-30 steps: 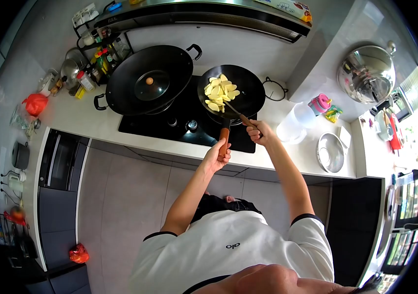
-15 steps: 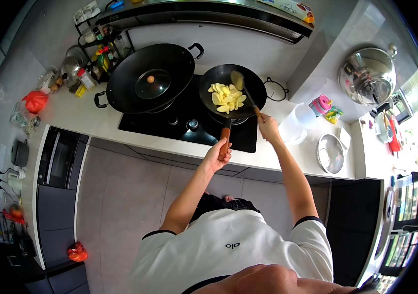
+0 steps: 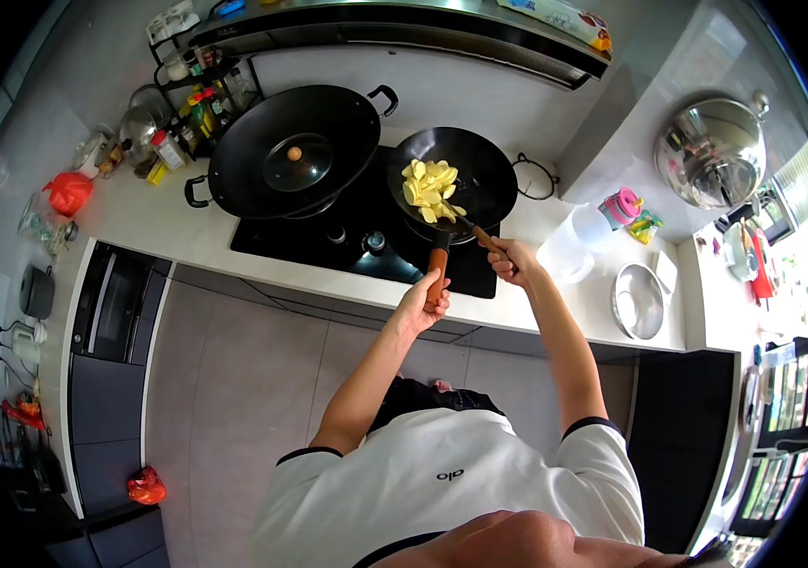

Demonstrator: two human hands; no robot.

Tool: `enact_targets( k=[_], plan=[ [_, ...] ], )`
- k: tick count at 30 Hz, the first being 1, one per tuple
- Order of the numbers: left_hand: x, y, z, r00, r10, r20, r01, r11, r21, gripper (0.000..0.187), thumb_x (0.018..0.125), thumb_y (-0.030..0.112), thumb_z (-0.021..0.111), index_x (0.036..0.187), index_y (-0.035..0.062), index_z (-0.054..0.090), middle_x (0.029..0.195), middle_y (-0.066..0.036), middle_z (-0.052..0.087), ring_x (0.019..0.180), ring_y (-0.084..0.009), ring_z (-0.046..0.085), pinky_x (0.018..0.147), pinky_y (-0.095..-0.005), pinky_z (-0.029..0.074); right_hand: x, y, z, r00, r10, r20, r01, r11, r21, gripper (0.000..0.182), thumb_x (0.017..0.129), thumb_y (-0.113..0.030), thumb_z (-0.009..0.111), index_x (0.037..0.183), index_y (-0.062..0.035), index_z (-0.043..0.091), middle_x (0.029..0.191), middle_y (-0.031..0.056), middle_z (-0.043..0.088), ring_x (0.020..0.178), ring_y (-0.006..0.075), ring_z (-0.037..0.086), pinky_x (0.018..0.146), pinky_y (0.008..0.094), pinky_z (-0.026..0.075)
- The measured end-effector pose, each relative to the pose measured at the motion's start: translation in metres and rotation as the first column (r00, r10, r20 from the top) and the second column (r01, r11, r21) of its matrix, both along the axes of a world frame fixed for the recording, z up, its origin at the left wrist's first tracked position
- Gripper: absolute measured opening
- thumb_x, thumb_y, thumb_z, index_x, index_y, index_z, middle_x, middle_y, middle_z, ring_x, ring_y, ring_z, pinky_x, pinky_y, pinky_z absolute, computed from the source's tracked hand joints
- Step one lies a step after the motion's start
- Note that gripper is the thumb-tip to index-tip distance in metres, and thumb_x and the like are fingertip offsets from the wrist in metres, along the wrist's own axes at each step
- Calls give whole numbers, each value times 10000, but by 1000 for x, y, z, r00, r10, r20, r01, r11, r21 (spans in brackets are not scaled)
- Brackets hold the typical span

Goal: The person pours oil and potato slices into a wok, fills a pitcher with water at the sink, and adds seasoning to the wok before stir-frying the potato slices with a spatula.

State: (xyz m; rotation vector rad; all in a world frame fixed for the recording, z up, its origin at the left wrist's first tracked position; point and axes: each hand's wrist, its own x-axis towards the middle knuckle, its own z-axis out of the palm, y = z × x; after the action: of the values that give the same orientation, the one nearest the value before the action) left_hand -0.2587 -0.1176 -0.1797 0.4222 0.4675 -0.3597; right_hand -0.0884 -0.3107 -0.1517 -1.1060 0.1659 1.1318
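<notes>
A black wok [image 3: 491, 175] sits on the right side of the black stove [image 3: 281, 237]. Pale yellow slices [image 3: 429, 189], like sliced potato, are heaped in its left half. My left hand [image 3: 425, 300] is wrapped round the wok's brown handle [image 3: 438, 270]. In my right hand [image 3: 514, 262] is a spatula [image 3: 482, 236], held by its wooden handle; its head reaches in among the slices and is partly hidden by them.
A larger black wok [image 3: 233, 180] with a glass lid [image 3: 295, 166] stands on the left burner. Right of the stove are a clear plastic container [image 3: 574, 244], a steel bowl [image 3: 639, 301] and a pink-lidded cup [image 3: 621, 208]. Seasoning bottles [image 3: 203, 112] crowd the back left.
The spatula head has come down from the wok's upper right to the lower left, into the slices. The slices are bunched further left. My left hand keeps its hold.
</notes>
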Motion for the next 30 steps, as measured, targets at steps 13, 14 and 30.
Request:
enact_targets(
  k=[13, 14, 30],
  plan=[
    [-2, -1, 0, 1000, 6, 1, -6, 1000, -5, 342, 882, 363, 594, 933, 31, 530, 658, -37, 493, 520, -100, 463, 413, -172, 352, -36, 3, 85, 480, 491, 727, 308, 682, -664, 356, 911, -248, 392, 1071, -25, 618, 552, 97, 539, 390, 187, 530, 350, 321, 444],
    [-2, 0, -2, 1000, 2, 7, -2, 1000, -11, 342, 882, 362, 594, 933, 31, 531, 656, -38, 494, 520, -101, 463, 414, -172, 353, -28, -1, 82, 503, 486, 714, 330, 656, -679, 353, 909, -240, 391, 1030, 6, 613, 551, 106, 539, 395, 194, 534, 358, 327, 451],
    [-1, 0, -5, 1000, 12, -2, -12, 1000, -23, 339, 881, 360, 595, 931, 32, 528, 662, -39, 504, 524, -101, 473, 416, -176, 362, -8, 3, 27, 999, -22, -24, 20, 998, -65, 223, 967, -240, 372, 1006, -46, 476, 590, 5, 439, 377, 54, 323, 317, 194, 246]
  ],
)
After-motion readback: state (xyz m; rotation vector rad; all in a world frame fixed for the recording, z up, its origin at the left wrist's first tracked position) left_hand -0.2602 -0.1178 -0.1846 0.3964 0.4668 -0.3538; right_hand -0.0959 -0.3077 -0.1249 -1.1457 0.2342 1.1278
